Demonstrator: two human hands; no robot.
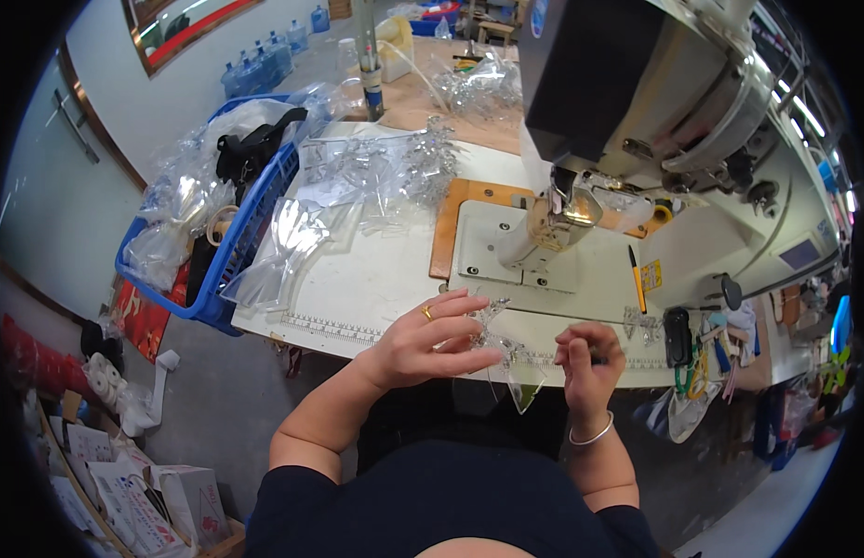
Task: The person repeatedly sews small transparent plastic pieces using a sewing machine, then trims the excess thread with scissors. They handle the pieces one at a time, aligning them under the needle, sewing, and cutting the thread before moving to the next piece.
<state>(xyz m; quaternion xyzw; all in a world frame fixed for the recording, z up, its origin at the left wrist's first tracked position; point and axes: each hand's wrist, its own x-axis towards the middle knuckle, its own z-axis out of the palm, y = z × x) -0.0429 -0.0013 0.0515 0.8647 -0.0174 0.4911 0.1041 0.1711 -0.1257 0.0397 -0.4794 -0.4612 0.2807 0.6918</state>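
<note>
My left hand (434, 342) is at the front edge of the sewing machine table, thumb and fingers around a clear plastic piece with silver trim (511, 352). The lower part of that piece hangs over the edge in a pointed shape. To its right, my right hand (588, 363) is raised with the fingers curled together; whatever is between them is hidden or too small to name. Beyond both hands stands the post-bed sewing machine (544, 232), its needle area lit. Similar clear pieces with silver trim (381, 172) lie heaped on the table's left side.
A blue basket (255, 200) of plastic bags and black cloth adjoins the table's left side. Flat clear sheets (288, 246) lie near it. On the right are a yellow-and-black pen (638, 279), a black case (677, 337) and hanging scissors (699, 372). A ruler strip (339, 332) runs along the front edge.
</note>
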